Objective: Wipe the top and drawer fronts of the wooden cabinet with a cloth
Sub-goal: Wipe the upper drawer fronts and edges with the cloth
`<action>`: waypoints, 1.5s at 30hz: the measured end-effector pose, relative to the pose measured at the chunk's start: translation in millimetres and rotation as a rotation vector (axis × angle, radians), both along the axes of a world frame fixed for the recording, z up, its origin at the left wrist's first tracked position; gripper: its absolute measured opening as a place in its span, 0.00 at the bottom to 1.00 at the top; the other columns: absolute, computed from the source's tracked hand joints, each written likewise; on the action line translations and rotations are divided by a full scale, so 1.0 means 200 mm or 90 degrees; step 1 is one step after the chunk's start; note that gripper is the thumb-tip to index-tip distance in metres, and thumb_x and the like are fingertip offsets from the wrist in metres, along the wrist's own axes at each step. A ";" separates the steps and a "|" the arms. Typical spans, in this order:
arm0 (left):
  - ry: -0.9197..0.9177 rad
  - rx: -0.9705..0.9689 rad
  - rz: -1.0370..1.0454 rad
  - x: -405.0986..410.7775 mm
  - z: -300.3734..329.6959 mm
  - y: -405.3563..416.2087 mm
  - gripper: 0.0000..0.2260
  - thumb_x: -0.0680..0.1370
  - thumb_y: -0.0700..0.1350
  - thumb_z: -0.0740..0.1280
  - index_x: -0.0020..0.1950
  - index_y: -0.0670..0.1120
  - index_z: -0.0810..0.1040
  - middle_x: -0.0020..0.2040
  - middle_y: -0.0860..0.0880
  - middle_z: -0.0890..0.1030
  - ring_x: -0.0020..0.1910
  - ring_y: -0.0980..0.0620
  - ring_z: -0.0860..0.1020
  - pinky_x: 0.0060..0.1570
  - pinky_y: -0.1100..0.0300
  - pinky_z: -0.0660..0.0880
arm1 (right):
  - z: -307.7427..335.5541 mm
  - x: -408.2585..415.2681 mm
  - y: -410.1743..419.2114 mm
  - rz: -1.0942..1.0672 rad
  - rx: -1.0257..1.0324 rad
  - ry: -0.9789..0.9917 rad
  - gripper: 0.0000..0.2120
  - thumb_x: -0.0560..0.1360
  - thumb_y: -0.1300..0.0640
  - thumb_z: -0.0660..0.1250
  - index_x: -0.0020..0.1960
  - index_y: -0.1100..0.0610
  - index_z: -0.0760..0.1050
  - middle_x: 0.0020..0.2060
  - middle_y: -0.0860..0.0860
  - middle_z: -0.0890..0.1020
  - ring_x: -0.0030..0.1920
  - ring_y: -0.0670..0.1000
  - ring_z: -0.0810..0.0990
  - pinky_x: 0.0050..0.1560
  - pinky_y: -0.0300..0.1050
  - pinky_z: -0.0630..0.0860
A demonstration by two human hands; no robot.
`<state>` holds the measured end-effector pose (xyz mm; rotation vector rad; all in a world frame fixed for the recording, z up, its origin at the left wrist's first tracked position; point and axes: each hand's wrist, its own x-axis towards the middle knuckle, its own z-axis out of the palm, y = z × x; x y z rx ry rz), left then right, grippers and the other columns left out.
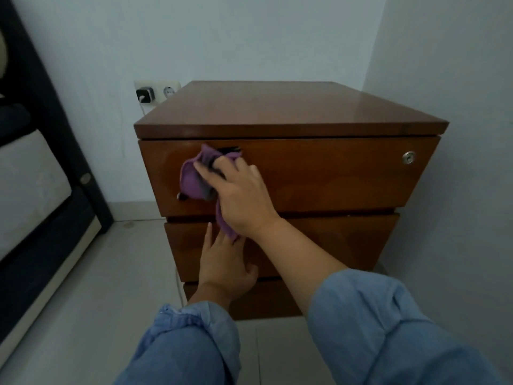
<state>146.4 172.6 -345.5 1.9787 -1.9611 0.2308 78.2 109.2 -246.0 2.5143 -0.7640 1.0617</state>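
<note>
A brown wooden cabinet (pixel 291 107) with three drawers stands in the room's corner. My right hand (pixel 241 195) presses a purple cloth (pixel 193 179) against the left part of the top drawer front (pixel 333 176), and a strip of the cloth hangs below my palm. The cloth partly covers a dark handle on that drawer. My left hand (pixel 224 265) lies flat with fingers apart on the middle drawer front (pixel 347 240), holding nothing. The bottom drawer (pixel 263 301) is partly hidden behind my arms.
A round metal lock (pixel 408 157) sits at the top drawer's right end. A wall socket with a black charger (pixel 145 94) is behind the cabinet's left side. A dark bed frame with a mattress (pixel 30 190) stands at left. The floor is pale tile (pixel 97 301).
</note>
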 end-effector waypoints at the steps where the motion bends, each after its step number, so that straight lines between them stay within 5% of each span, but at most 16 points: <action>1: -0.002 0.010 0.009 0.00 0.02 0.02 0.34 0.69 0.57 0.61 0.75 0.52 0.60 0.74 0.49 0.64 0.75 0.48 0.57 0.76 0.49 0.43 | 0.01 -0.01 0.03 0.009 0.037 0.020 0.26 0.74 0.62 0.61 0.71 0.53 0.68 0.61 0.53 0.75 0.52 0.58 0.74 0.48 0.50 0.68; 4: -0.002 0.078 0.033 -0.01 0.06 0.05 0.29 0.71 0.59 0.61 0.71 0.53 0.64 0.69 0.49 0.71 0.70 0.48 0.64 0.73 0.50 0.56 | -0.01 -0.14 0.07 -0.013 0.157 -0.008 0.23 0.75 0.60 0.58 0.71 0.51 0.67 0.64 0.50 0.75 0.58 0.55 0.74 0.55 0.50 0.69; 10: -0.013 0.109 0.022 -0.04 0.14 0.04 0.42 0.70 0.62 0.63 0.78 0.51 0.46 0.78 0.51 0.51 0.77 0.52 0.47 0.75 0.47 0.43 | -0.21 -0.55 0.10 -0.210 0.326 -0.006 0.18 0.78 0.56 0.57 0.68 0.51 0.68 0.63 0.49 0.74 0.62 0.51 0.73 0.62 0.48 0.70; 16: -0.041 0.145 0.026 -0.04 0.16 0.06 0.46 0.71 0.62 0.62 0.77 0.49 0.36 0.78 0.49 0.47 0.77 0.51 0.45 0.75 0.48 0.43 | -0.27 -0.64 0.06 -0.380 0.429 0.117 0.23 0.79 0.54 0.55 0.74 0.53 0.60 0.71 0.52 0.66 0.67 0.56 0.67 0.65 0.51 0.65; 27: -0.042 0.173 0.078 -0.09 0.23 0.01 0.40 0.73 0.62 0.59 0.78 0.47 0.46 0.78 0.47 0.50 0.76 0.49 0.49 0.70 0.47 0.52 | -0.29 -0.61 0.06 -0.421 0.450 0.138 0.26 0.78 0.52 0.56 0.74 0.53 0.55 0.71 0.53 0.61 0.57 0.57 0.74 0.56 0.51 0.69; 40: -0.070 0.112 0.135 -0.13 0.24 -0.03 0.35 0.73 0.65 0.54 0.75 0.48 0.59 0.66 0.48 0.65 0.67 0.49 0.65 0.59 0.48 0.60 | -0.25 -0.62 0.02 -0.412 0.416 0.137 0.16 0.78 0.53 0.54 0.65 0.54 0.63 0.64 0.52 0.66 0.41 0.56 0.73 0.46 0.50 0.63; 45: -0.079 0.115 0.169 -0.17 0.26 -0.03 0.33 0.73 0.65 0.53 0.73 0.48 0.62 0.64 0.48 0.68 0.63 0.47 0.67 0.58 0.47 0.61 | -0.21 -0.62 0.03 -0.434 0.395 0.167 0.14 0.79 0.53 0.52 0.64 0.53 0.64 0.61 0.53 0.68 0.47 0.59 0.77 0.47 0.52 0.64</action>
